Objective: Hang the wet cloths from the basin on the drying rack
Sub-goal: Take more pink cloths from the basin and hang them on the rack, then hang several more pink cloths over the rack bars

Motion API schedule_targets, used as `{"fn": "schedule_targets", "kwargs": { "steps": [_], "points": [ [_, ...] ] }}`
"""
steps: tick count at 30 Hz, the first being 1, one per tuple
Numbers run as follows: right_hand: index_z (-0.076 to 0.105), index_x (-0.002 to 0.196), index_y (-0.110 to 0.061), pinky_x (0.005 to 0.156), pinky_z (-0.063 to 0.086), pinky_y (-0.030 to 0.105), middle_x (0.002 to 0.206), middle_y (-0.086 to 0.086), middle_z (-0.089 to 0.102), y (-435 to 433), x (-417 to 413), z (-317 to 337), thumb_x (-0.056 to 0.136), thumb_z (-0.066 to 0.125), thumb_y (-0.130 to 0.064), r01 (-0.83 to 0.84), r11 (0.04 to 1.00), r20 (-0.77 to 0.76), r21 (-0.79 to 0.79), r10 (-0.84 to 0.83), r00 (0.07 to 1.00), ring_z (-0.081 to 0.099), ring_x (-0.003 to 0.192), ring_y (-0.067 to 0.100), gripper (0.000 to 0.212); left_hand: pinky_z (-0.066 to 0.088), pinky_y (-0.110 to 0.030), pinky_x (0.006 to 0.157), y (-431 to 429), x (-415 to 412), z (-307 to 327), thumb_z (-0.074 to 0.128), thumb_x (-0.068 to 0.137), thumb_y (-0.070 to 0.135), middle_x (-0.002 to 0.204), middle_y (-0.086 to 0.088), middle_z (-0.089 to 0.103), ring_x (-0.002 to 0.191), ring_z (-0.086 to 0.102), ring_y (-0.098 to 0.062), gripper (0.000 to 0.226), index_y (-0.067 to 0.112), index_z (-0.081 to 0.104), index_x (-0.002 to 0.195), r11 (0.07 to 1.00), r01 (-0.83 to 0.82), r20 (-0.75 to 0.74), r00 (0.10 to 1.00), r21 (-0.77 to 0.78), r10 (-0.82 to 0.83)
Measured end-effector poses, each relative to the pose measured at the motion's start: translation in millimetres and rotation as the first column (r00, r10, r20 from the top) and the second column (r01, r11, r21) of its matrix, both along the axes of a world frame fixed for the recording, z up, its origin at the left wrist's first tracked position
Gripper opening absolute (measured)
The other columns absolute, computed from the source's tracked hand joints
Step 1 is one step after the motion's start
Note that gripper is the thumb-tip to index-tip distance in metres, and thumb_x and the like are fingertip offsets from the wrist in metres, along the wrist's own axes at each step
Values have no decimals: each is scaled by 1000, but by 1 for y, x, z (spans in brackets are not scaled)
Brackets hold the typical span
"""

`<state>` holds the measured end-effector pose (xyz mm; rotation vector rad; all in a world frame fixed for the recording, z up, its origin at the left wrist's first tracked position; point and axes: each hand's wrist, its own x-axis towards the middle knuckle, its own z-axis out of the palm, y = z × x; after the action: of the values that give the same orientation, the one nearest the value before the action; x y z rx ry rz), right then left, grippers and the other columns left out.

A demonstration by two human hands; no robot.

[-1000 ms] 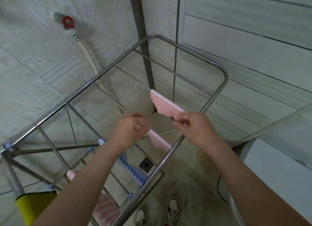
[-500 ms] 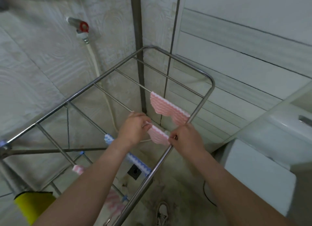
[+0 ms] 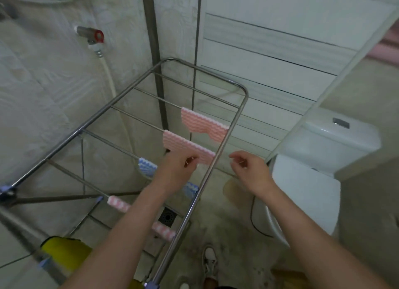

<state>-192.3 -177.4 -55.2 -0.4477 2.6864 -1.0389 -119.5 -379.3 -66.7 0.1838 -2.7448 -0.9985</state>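
A person is standing at the rack (image 3: 237, 118), which is filling the corner of a tiled room, and four cloths are hanging over its rails on the right side. The far pink cloth (image 3: 204, 124) is draping over one rail, with its right end reaching the rack's right side bar. The near pink cloth (image 3: 183, 145) is lying over the next rail toward the person, its right end also meeting that bar. The left hand (image 3: 178, 170) is reaching up from below this cloth, and its fingertips (image 3: 191, 159) are pinching the cloth's lower edge near the middle. The right hand (image 3: 251, 170) is hovering just outside the side bar, apart from the rack and from every cloth, with its fingers loosely curled around nothing. A blue cloth (image 3: 147, 166) is hanging on the rail below the left wrist, with the forearm crossing over its middle. A striped cloth (image 3: 118, 203), pink and white, is sitting on the nearest rail, again partly hidden by the left arm. Below the rack, a drain (image 3: 167, 216) is showing in the floor, and a yellow object (image 3: 62, 252) is lying at the lower left; what it is cannot be told. A toilet (image 3: 323, 142) is standing to the right of the rack. On the left wall a tap (image 3: 95, 35) with a red part is feeding a pale hose (image 3: 108, 73) running down behind the rails.
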Motion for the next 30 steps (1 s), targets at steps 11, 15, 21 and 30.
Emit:
{"fn": "schedule_targets", "kwargs": {
  "steps": [11, 15, 21, 30],
  "points": [
    [72, 85, -15, 63, 48, 15, 74, 12, 71, 130, 88, 37, 92, 60, -12, 409, 854, 169, -322, -374, 912, 62, 62, 10, 14, 41, -22, 58, 136, 20, 21, 58, 85, 13, 67, 9, 60, 57, 51, -5, 19, 25, 67, 97, 925, 329, 17, 941, 192, -338],
    [72, 90, -22, 63, 48, 14, 79, -6, 71, 185, 107, 35, 91, 61, -14, 492, 819, 124, -296, -477, 870, 65, 68, 4, 13, 44, -20, 65, 197, 21, 17, 54, 88, 13, 86, 10, 57, 70, 53, -4, 29, 27, 59, 113, 865, 486, 18, 871, 124, -491],
    [69, 103, -22, 81, 50, 25, 93, -4, 71, 288, 152, -13, 89, 63, -13, 589, 793, 128, -153, -575, 808, 66, 88, 14, 18, 39, -15, 74, 310, 40, -12, 52, 91, 16, 103, 8, 58, 83, 54, -4, 24, 25, 63, 110, 747, 660, 140, 735, 75, -663],
    [42, 141, -13, 98, 40, 35, 140, 12, 50, 444, 223, -94, 90, 60, -12, 712, 680, 238, 174, -731, 640, 47, 128, 31, 53, 48, -38, 87, 479, 77, -84, 48, 89, 18, 108, 1, 63, 101, 56, -19, 25, 19, 66, 106, 441, 897, 346, 414, 1, -842]
  ]
}}
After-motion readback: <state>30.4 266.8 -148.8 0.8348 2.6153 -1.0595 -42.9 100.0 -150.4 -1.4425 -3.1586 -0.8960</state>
